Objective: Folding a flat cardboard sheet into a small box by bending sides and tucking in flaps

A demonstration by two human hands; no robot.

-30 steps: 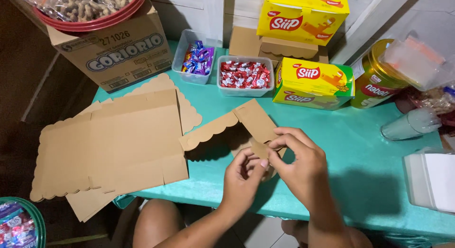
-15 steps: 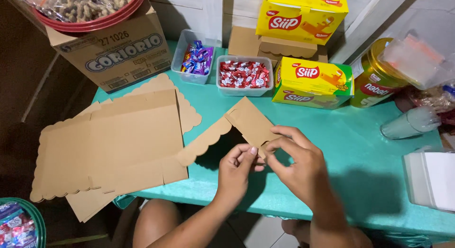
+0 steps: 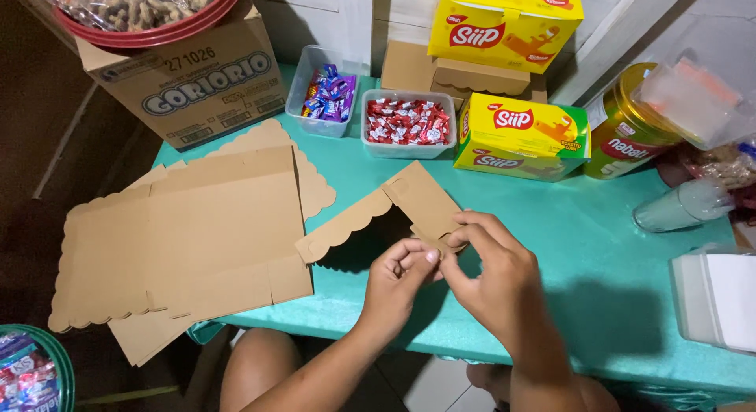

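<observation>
My left hand (image 3: 400, 280) and my right hand (image 3: 494, 274) meet over the front of a teal table (image 3: 598, 246). Both pinch the near corner of a small brown cardboard box blank with scalloped edges (image 3: 378, 211). The blank is partly folded, one flap raised off the table and casting a shadow under it. My thumbs and forefingers hide the corner they grip. To the left lies a stack of flat scalloped cardboard blanks (image 3: 189, 239), untouched.
At the back stand two clear tubs of wrapped sweets (image 3: 323, 93) (image 3: 407, 122), yellow snack boxes (image 3: 520, 136), a gold tin (image 3: 626, 124) and a large carton (image 3: 197, 81) carrying a red basin of nuts. White plastic containers (image 3: 713, 298) sit at right.
The small blank has been turned and lifted a little, its scalloped flap now standing higher. Both hands have shifted slightly toward the table's front edge, still pinching the same corner.
</observation>
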